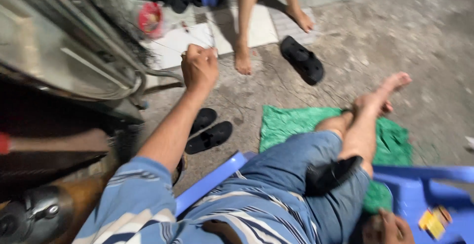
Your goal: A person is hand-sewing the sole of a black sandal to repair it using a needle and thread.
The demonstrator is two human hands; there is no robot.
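The left hand [199,66] is stretched forward and closed into a fist, pinching something thin that blur makes hard to identify, beside a curved metal bar [163,74] of a frame. The right hand [387,228] sits low at the picture's edge, fingers curled beside a blue plastic chair [419,194]; whether it grips anything cannot be told. A green cloth [291,123] lies on the concrete floor [424,51], near black sandals [207,130]. Another person's bare feet [243,59] stand ahead.
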